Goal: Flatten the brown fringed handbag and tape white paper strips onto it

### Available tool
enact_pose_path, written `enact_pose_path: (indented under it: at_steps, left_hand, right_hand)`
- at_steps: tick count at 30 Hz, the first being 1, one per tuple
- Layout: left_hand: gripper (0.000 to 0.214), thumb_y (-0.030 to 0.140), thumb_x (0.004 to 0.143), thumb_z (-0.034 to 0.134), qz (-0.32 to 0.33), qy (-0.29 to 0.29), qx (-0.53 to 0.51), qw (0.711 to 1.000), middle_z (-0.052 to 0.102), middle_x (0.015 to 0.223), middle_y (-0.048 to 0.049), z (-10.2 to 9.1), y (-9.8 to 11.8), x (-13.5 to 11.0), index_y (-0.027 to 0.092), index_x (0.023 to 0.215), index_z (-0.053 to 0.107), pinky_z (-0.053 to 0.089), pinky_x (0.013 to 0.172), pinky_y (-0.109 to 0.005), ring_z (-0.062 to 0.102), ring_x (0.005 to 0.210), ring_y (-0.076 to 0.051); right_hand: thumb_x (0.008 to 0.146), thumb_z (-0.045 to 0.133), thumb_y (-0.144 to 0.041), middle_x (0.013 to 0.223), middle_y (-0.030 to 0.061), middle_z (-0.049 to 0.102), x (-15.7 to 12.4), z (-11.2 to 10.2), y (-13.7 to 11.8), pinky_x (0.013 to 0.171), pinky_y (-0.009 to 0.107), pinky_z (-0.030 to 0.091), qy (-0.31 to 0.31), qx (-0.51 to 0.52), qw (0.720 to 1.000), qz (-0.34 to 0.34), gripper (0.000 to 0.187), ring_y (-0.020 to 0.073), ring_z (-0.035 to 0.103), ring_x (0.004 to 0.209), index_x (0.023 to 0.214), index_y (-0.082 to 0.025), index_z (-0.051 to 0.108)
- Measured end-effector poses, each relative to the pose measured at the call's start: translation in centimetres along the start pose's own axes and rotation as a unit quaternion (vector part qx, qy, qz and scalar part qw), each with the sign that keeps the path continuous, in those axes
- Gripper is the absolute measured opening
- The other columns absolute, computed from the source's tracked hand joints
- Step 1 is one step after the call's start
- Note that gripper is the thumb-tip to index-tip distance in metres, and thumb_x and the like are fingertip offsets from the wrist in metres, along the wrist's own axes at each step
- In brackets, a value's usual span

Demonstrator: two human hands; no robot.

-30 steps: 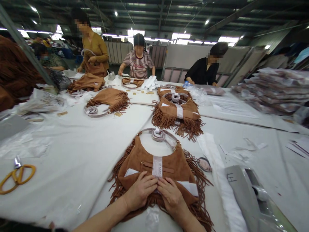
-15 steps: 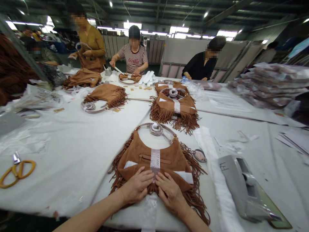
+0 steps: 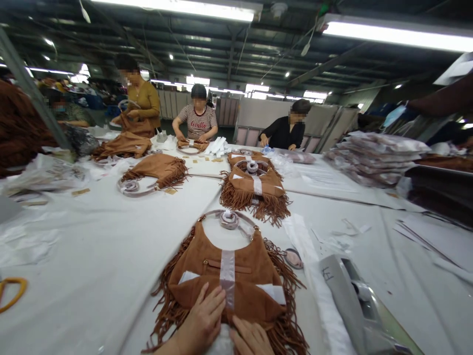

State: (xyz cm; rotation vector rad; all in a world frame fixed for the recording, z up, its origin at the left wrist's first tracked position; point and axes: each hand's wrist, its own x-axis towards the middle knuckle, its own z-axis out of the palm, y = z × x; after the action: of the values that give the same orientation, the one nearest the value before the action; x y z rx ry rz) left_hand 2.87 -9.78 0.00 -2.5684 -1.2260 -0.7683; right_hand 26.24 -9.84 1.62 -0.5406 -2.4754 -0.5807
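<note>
A brown suede fringed handbag (image 3: 236,301) lies on the white-covered table in front of me, its wrapped handle pointing away. A translucent wrapping strip (image 3: 227,276) runs down its middle across the zip, and white paper pieces stick out at both sides. My left hand (image 3: 203,318) rests on the lower part of the bag, left of the strip, fingers stretched out. At the bag's bottom edge, right of the strip, lies my right hand (image 3: 251,337) with its fingers extended; the frame's lower edge cuts it off. Neither hand grips anything visibly.
To the right stands a grey tape dispenser (image 3: 354,301). Yellow-handled scissors (image 3: 15,291) are partly in view at left. More fringed bags (image 3: 254,190) lie farther back, with a stack of plastic-wrapped packages (image 3: 373,158) at back right. Several people work across the table.
The view has tilted up, so everything sits lower in the picture. My right hand has slid down from the bag's front to its bottom edge; my left hand stays on the bag.
</note>
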Motion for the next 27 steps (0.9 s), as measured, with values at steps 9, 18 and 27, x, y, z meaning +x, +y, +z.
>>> enact_pose_path:
  at_steps: [9, 18, 27]
  left_hand:
    - [0.066, -0.002, 0.072, 0.037, 0.027, -0.021, 0.069, 0.997, 0.043, 0.143, -0.0062, 0.6, -0.3, -1.0, 0.014, 0.136, 0.043, 0.044, 0.103, -0.051, 0.040, 0.132, -0.024]
    - [0.060, -0.002, 0.081, 0.034, -0.021, -0.075, -0.057, 0.995, 0.043, 0.143, -0.0109, -0.4, -0.5, -1.4, 0.015, 0.139, 0.038, 0.034, 0.109, -0.057, 0.032, 0.137, -0.024]
    - [0.061, 0.000, 0.082, 0.035, -0.026, -0.085, -0.074, 0.993, 0.040, 0.145, -0.0126, -0.7, -0.5, -1.5, 0.015, 0.141, 0.033, 0.030, 0.110, -0.059, 0.028, 0.139, -0.024]
  right_hand:
    - [0.082, 0.034, -0.004, 0.118, 0.0049, 0.066, 2.0, 2.5, 0.7, 0.083, 0.033, 0.049, 0.025, -0.058, 0.997, 0.038, 0.045, 0.0201, 0.059, 0.109, 0.115, -0.017, 0.062]
    - [0.066, 0.044, -0.005, 0.147, 0.0118, 0.036, -1.8, -3.3, -1.9, 0.102, 0.048, 0.044, -0.182, 0.095, 0.977, 0.062, 0.075, 0.0279, 0.033, 0.135, 0.140, -0.018, 0.039]
    - [0.056, 0.049, -0.010, 0.143, 0.0162, 0.041, -2.4, -0.6, -4.8, 0.096, 0.053, 0.045, -0.190, 0.136, 0.970, 0.074, 0.082, 0.0325, 0.042, 0.128, 0.137, -0.021, 0.042]
